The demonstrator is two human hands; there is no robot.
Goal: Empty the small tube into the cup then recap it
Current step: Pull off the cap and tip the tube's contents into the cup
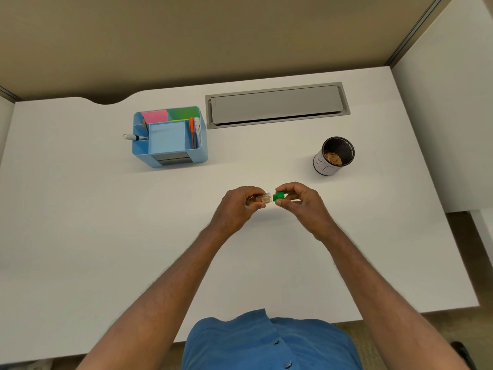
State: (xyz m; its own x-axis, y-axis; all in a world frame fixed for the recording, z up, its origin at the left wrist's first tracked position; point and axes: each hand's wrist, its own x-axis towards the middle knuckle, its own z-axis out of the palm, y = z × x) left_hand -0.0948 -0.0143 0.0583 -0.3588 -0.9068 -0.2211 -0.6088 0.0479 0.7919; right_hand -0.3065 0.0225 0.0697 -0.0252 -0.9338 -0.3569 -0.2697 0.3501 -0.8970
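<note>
My left hand (240, 202) grips a small clear tube (266, 198), held sideways above the middle of the white desk with its threaded mouth pointing right. Most of the tube is hidden in my fingers. My right hand (298, 200) pinches a green cap (278, 196) just to the right of the tube's mouth, a small gap apart from it. The cup (333, 156), a dark cylinder with a white patterned side, stands upright at the back right, with tan crumbly material visible inside.
A light blue desk organiser (170, 137) with sticky notes, pens and a marker sits at the back left. A grey cable hatch (277, 104) lies in the desk at the back. The desk's front edge (373, 316) runs near my blue shirt.
</note>
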